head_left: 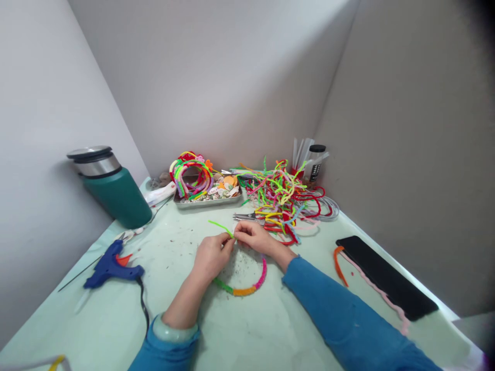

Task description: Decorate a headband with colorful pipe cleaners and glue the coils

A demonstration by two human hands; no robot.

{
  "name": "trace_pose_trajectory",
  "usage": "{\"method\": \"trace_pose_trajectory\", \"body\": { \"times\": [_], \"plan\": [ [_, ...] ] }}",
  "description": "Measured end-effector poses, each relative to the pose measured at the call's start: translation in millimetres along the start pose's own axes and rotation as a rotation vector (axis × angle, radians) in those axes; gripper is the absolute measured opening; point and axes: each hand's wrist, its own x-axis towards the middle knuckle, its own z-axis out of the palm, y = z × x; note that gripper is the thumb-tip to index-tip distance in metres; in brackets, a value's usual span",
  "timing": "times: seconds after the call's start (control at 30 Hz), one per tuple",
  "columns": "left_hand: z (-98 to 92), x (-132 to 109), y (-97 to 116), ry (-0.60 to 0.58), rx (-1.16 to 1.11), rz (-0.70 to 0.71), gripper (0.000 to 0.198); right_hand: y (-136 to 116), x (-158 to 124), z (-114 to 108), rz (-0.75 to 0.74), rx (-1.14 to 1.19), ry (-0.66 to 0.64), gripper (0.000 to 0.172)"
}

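In the head view, looks down on two hands meeting above the pale green table [294,330]. Pinches a lime-green pipe cleaner [219,225] with the left hand [212,257], thumb and finger closed, leaving the loose tip out to the left. Has the right hand [253,237] bent in beside it, fingertips drawn together; cannot tell whether on the same strand or on something hidden beneath. Shows the multicoloured ring [244,292] below and between the wrists, with green, orange and pink sections in sight and the far side hidden by the fingers.

Could go wrong first at the pinch: may let the lime-green strand spring loose if gripped too lightly, or may wind unevenly if pulled slack. Might twist the ring out of round with too hard a tug. Could knock the knuckles of the right hand on the dark-bladed cutters [247,216] just beyond, or snag the left sleeve [166,342] on the black cord [144,304] of the blue glue gun [114,264].
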Motion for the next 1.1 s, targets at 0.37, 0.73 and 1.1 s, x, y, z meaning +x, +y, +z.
{"method": "trace_pose_trajectory", "body": {
  "times": [0.37, 0.73, 1.1],
  "plan": [
    [-2.2, -0.4, 4.0, -0.009, -0.038, -0.039, 0.035, 7.2, 1.8, 0.1, -0.032, -0.015, 0.0, 0.005],
    [-7.2, 3.5, 4.9, -0.04, -0.139, -0.134, 0.036, 0.5, 1.0, 1.6, -0.027, 0.043, -0.024, 0.015],
    [-5.0, 3.1, 2.2, -0.086, -0.227, -0.153, 0.043, -4.8, -0.8, 3.1, -0.028, -0.02, -0.023, 0.017]
  ]
}}
